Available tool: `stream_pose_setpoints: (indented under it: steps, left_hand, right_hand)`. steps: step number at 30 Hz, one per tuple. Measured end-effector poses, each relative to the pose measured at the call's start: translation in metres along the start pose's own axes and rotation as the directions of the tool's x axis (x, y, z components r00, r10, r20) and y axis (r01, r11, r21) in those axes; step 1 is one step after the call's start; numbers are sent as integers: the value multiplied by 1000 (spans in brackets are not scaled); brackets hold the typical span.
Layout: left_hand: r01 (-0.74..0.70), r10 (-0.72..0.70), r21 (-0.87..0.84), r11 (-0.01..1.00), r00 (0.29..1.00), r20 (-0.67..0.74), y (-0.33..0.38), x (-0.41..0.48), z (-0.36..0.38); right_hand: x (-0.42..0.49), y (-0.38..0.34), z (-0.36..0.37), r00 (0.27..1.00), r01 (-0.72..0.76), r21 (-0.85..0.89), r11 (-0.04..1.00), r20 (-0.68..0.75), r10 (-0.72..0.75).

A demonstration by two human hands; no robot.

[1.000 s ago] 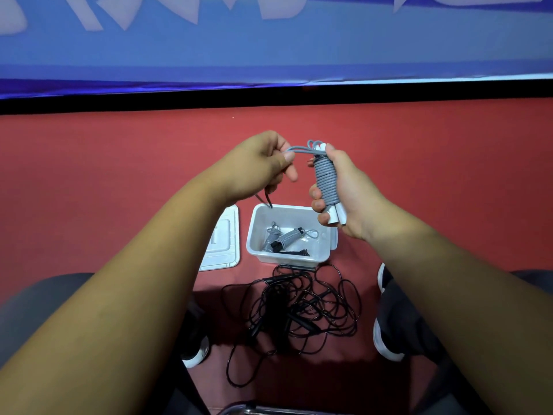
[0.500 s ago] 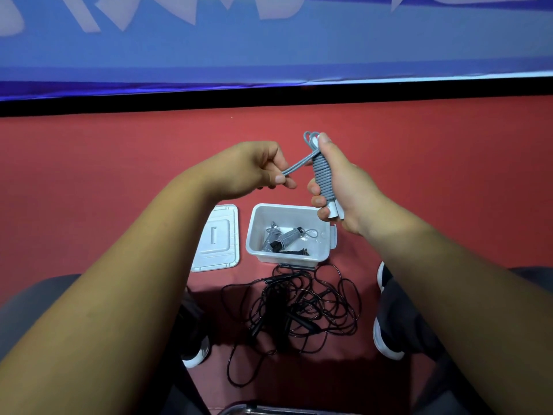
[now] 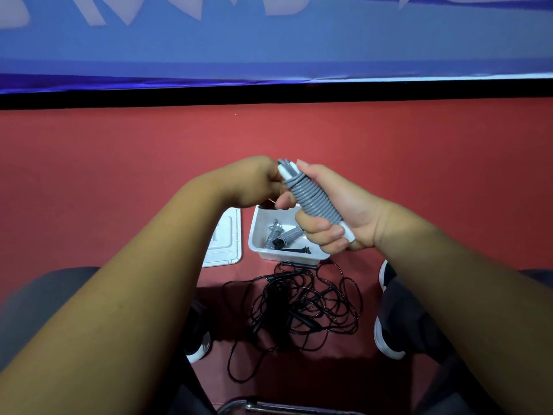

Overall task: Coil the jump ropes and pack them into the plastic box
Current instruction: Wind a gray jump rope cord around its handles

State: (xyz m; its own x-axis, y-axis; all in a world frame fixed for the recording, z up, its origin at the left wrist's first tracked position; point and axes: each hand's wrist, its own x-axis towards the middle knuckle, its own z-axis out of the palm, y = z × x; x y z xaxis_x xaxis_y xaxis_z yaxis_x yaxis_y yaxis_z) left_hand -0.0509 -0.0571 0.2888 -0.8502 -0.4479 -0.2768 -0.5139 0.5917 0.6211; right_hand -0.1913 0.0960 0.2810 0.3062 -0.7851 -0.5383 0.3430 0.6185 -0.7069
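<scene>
Grey jump rope (image 3: 314, 199) is wound in tight turns round its white handles, making a short stiff bundle held up in the air in front of the person. Its long axis runs on a slant, the upper end pointing up and to the left, the lower white tip down and to the right. The right hand (image 3: 339, 202) grips the bundle round its lower half, fingers wrapped across the coils and the thumb lying up along the back. The left hand (image 3: 254, 184) meets the upper end with curled fingers that appear to hold the last loops there, though the fingertips are hidden behind the bundle. Directly beneath both hands, on the red floor (image 3: 119, 163), sits the white plastic box (image 3: 284, 255), open, with two coiled ropes (image 3: 287, 235) already inside; the right hand's knuckles overlap its far right corner in this view. The drop therefore looks like a plain lowering, and the right hand, which carries the whole bundle, is the one placed to do it. Just left of the box lies its lid (image 3: 224, 241). Nearer the person, between the feet, a black jump rope (image 3: 299, 304) lies in a loose tangle, not yet coiled.
</scene>
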Motion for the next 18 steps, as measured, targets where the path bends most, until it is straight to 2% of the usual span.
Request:
stream_pose_setpoints:
  steps: [2,4,6,11,18]
  left_hand:
    - [-36,36,46,998,999,4,2,-2,0]
    - [-78,77,22,997,996,41,2,-3,1]
    - [-108,108,-10,994,992,57,2,-4,2]
    - [-119,119,-85,989,993,4,8,-2,6]
    - [-152,138,-158,976,986,-97,19,-1,6]
  right_hand:
    - [-3,4,2,992,-76,-15,997,102,77]
    - [-3,9,3,975,-126,-36,991,181,130]
    - [-2,15,7,966,-145,-75,987,207,158]
    - [-2,16,22,977,-204,-257,945,5,212]
    - [11,20,13,983,-184,-242,953,-74,171]
